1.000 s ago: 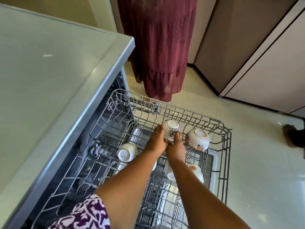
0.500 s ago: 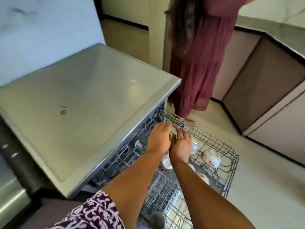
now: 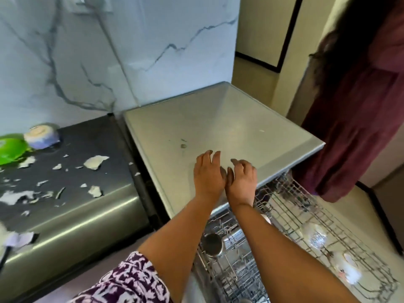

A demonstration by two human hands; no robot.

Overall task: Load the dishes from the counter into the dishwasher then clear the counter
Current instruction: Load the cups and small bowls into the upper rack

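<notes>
My left hand [image 3: 208, 171] and my right hand [image 3: 242, 179] hover side by side over the front edge of the dishwasher's grey top [image 3: 218, 125], fingers relaxed and holding nothing. Below them the upper wire rack [image 3: 306, 217] is pulled out, with blurred patterned cups [image 3: 314, 237] upside down in it. A lower rack [image 3: 227, 270] shows beneath, with a round metal item [image 3: 212, 242]. On the dark counter [image 3: 87, 149] at far left sit a green bowl [image 3: 11, 148] and an overturned purple-and-white bowl [image 3: 41, 136].
White scraps [image 3: 95, 161] lie scattered across the dark counter. A marble wall [image 3: 109, 51] backs the counter. A person in a maroon dress [image 3: 358, 119] stands at right, close to the pulled-out rack. Pale floor [image 3: 354, 217] lies beyond the rack.
Both hands have let go of the patterned cup, left it in the upper rack and risen over the dishwasher's top. My view has swung left and up, bringing the counter into sight.
</notes>
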